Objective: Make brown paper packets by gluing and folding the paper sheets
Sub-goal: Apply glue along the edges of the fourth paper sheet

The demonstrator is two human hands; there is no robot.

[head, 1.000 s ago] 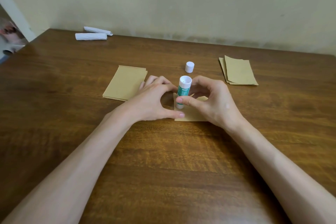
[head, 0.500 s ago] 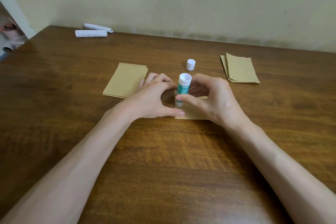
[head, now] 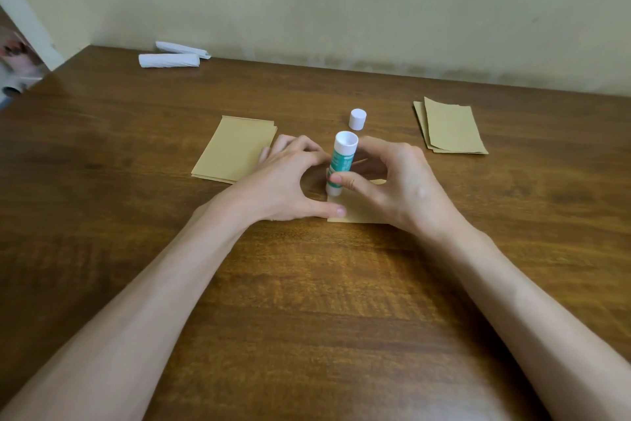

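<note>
Brown paper sheet (head: 362, 213) lies flat at the middle of the wooden table (head: 307, 301), mostly covered by the two hands; only its near edge and a little of its right side can be seen. The right hand (head: 403, 191) holds a green and white glue stick (head: 342, 161) between the thumb and the curled fingers; the stick stands almost upright, its lower end down on the sheet and its flat white end up. The left hand (head: 283, 188) grips nothing; its thumb lies flat on the near left corner of the sheet, and its fingers arch over to the far side, where the tips are hidden. A white cap (head: 357, 119) stands alone on the table just behind the stick; it touches neither hand. A neat stack of brown sheets (head: 234, 151) lies just left of the left hand; a looser pile of brown papers (head: 450, 128) lies well apart at the right. Two white rolls (head: 169, 60) rest at the far left, near the wall (head: 341, 4).
</note>
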